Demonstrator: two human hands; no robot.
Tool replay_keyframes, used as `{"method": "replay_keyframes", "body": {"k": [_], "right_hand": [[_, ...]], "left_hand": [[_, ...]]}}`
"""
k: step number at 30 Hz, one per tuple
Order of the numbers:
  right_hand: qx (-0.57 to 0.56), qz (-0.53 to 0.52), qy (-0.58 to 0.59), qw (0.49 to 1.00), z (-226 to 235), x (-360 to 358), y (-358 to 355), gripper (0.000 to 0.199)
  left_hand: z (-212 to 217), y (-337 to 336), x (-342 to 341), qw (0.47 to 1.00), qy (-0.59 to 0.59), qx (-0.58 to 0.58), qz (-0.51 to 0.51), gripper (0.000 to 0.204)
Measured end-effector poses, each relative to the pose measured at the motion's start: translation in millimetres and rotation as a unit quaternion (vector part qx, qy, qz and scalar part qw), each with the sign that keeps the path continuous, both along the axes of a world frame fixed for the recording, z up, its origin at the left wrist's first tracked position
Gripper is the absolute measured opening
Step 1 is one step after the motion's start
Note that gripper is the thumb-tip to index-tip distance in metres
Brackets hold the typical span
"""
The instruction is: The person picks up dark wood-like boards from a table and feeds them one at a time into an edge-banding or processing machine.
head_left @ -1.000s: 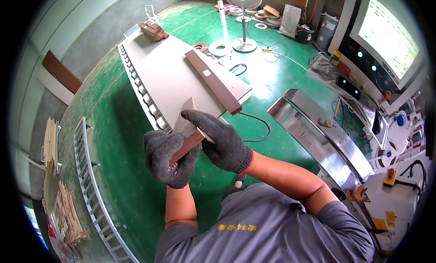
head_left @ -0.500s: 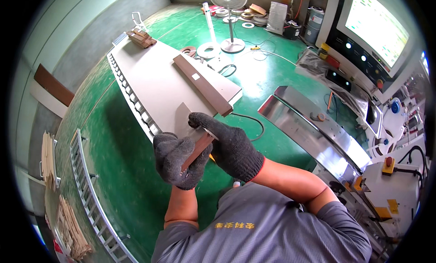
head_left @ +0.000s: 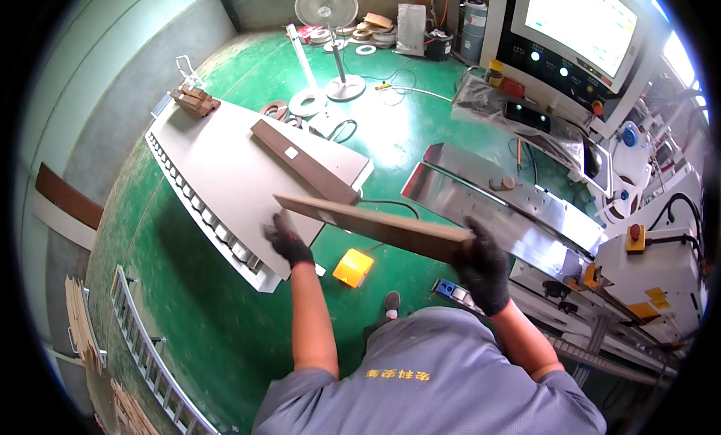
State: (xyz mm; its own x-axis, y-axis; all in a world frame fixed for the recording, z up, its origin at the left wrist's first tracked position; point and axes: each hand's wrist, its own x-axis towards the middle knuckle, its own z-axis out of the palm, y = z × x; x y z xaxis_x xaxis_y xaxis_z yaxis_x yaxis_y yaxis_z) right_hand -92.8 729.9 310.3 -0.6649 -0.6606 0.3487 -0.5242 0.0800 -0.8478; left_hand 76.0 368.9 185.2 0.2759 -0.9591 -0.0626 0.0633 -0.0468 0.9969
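A long narrow brown board [head_left: 375, 226] slants across in front of me, over the end of the pale table. My right hand [head_left: 481, 268], in a dark grey knit glove, grips the board's right end. Just below the board's left end is my left hand [head_left: 289, 241] in a matching glove. Its fingers are loosely apart, slightly blurred, and seem clear of the board. Another brown board [head_left: 304, 161] with a small white label lies along the right side of the pale table [head_left: 218, 164].
Brown pieces [head_left: 194, 101] are stacked at the table's far end. A yellow pedal-like box [head_left: 353, 268] sits on the green floor. To the right stands a machine with a metal bed [head_left: 481, 209] and lit screen [head_left: 582, 25]. A roller rack [head_left: 150, 352] runs lower left; a fan [head_left: 327, 7] stands behind.
My hands have moved apart. The board has swung from pointing toward me to lying crosswise, its right end now in my right hand. The left hand has come off it. The view has shifted rightward.
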Motion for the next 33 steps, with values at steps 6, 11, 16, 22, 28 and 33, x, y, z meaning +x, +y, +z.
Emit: {"method": "replay_keyframes", "body": {"k": [6, 11, 16, 22, 28, 33], "right_hand": [[-0.034, -0.202, -0.386, 0.900, -75.1, -9.4, 121.2, 0.039], [0.124, -0.423, -0.170, 0.882, -150.4, 6.1, 297.4, 0.061], [0.377, -0.522, 0.185, 0.742, -87.1, 66.0, 310.9, 0.076], [0.435, -0.405, 0.041, 0.803, -15.8, 105.7, 223.6, 0.098], [0.463, -0.427, -0.141, 0.764, -48.3, 120.5, 245.0, 0.102], [0.452, -0.462, -0.203, 0.736, -102.8, 169.5, 262.4, 0.089]], "left_hand": [[-147.5, 15.8, -44.2, 0.803, 0.412, 0.352, -0.248, 0.056], [-76.8, 130.6, -96.5, 0.779, 0.318, 0.281, -0.462, 0.044], [-6.4, 217.0, -147.1, 0.738, 0.250, 0.246, -0.577, 0.039], [3.3, 305.4, -193.2, 0.608, 0.215, 0.274, -0.713, 0.035], [-29.4, 402.5, -184.4, 0.372, 0.119, 0.333, -0.859, 0.033], [-53.9, 462.6, -201.7, 0.398, 0.065, 0.202, -0.893, 0.090]]}}
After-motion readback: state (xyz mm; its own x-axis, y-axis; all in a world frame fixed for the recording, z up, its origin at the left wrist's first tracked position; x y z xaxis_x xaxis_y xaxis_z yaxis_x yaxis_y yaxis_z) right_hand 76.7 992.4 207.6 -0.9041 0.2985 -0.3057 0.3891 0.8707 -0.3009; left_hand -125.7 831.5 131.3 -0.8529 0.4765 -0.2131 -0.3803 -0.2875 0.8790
